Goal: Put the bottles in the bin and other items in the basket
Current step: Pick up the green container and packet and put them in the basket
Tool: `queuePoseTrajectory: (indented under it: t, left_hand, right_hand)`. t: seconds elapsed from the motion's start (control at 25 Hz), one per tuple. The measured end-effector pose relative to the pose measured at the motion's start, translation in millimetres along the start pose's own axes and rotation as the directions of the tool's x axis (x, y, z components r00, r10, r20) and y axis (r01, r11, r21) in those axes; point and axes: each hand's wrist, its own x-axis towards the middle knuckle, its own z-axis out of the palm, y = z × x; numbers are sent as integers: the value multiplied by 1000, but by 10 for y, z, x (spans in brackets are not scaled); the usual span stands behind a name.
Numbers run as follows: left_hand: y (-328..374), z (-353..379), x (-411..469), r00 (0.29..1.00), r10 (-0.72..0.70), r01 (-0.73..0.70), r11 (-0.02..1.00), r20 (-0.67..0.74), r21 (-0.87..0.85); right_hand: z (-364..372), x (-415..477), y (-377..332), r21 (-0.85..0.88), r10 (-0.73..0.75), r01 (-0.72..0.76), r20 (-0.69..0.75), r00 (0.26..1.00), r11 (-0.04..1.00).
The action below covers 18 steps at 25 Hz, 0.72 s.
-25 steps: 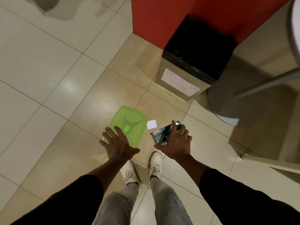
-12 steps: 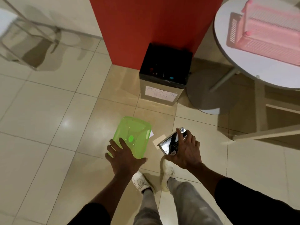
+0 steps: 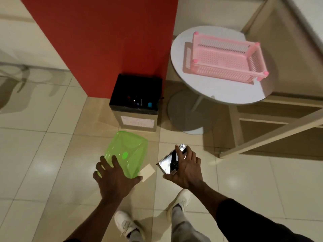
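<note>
The person stood on the tiled floor (image 3: 43,154) facing the bin (image 3: 136,103), a black-lined box with a paper label on its front, set against the red pillar (image 3: 104,41); a few bottle caps (image 3: 150,104) showed inside it, the bottles themselves too dark to make out. The left hand (image 3: 114,180) gripped a translucent green plastic container (image 3: 126,152) by its near edge, fingers spread over it and thumb curled beneath; the container hung just in front of the bin. The right hand (image 3: 186,170) clasped a dark, glossy flat box (image 3: 170,160), fingers wrapped across its top; it was held to the right of the green container. The pink slotted basket (image 3: 225,60) sat on a round white table (image 3: 218,91) to the right of the bin; nothing could be seen in it.
</note>
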Motion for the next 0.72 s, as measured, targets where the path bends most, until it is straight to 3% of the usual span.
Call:
queuePoseTrajectory:
  t: [0.4, 0.72]
  left_hand:
    - [2438, -521, 441, 984, 57, -72, 994, -166, -81]
    - [3639, -1034, 1161, 973, 72, -95, 991, -219, -96]
  right_hand:
    - [-1289, 635, 1810, 48, 36, -27, -185, 982, 998]
    - [-1984, 1417, 2380, 96, 69, -44, -266, 962, 994]
